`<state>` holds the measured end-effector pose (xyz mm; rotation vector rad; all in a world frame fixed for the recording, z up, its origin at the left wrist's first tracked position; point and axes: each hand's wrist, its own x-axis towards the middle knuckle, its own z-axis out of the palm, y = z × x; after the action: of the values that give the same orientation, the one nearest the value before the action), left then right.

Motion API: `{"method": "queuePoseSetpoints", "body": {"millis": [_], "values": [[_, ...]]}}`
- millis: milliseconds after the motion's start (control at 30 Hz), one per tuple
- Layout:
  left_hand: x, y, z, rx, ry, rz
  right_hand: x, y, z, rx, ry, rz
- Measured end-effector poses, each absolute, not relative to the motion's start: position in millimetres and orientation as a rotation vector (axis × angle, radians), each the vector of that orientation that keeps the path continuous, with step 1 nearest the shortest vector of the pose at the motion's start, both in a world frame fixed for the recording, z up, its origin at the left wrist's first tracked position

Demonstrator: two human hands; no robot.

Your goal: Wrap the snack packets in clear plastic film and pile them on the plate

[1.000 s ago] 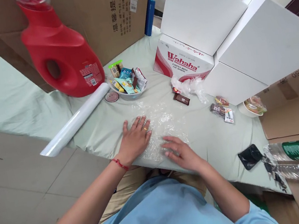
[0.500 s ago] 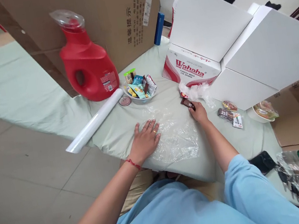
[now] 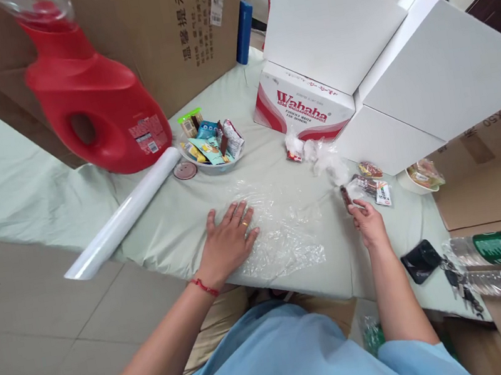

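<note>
Head view: nearest, the left hand [image 3: 228, 245] lies flat, fingers spread, on the left part of a thin, crinkled, clear plastic sheet [image 3: 289, 238]. Right of that sheet, the right hand [image 3: 369, 222] pinches a slim, dark brown wrapped bar [image 3: 346, 199] between thumb and fingers, its far end pointing away from the body. Half a second ago this bar was farther left; it has since been carried rightward, so it is now nearer the flat dark brown packet [image 3: 366, 183] than the sheet, and the plastic has only the left hand on it. Whether the bar touches the cloth, I cannot tell.

Along the near edge, the worktop [image 3: 255, 142], draped in pale green cloth, ends just below the sheet. To the right, a black rectangular phone-like object [image 3: 420, 261] and a bunch of dark keys [image 3: 459, 290] bound the right forearm's sideways room. On the left, a glossy white roll [image 3: 126, 213] overhangs the edge.

Beyond the bar, a crumpled translucent plastic bag [image 3: 326, 159] limits forward reach; behind it stands a red-and-white cardboard water box [image 3: 301, 103]. Beyond the left hand sits a pale bowl [image 3: 218, 168] of colourful snack packets.
</note>
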<state>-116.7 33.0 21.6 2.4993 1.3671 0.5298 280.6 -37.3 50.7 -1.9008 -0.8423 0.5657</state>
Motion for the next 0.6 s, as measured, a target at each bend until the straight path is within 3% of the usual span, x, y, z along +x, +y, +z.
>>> {"method": "queuePoseSetpoints", "body": {"millis": [133, 233, 467, 600], "values": [[-116.2, 33.1, 20.8, 2.514, 1.376, 0.497, 259.3, -52.0, 73.8, -1.538, -0.661, 0.974], [-115.5, 33.4, 21.0, 2.525, 1.380, 0.471, 230.2, -47.5, 81.6, -1.478, -0.737, 1.062], [-114.4, 32.8, 21.2, 2.564, 1.409, 0.428, 180.3, -26.1, 75.8, -1.723, -1.344, 0.467], [-114.0, 31.8, 22.5, 2.576, 1.413, 0.438, 154.0, -32.5, 61.7, -1.546, -1.858, 0.473]]}}
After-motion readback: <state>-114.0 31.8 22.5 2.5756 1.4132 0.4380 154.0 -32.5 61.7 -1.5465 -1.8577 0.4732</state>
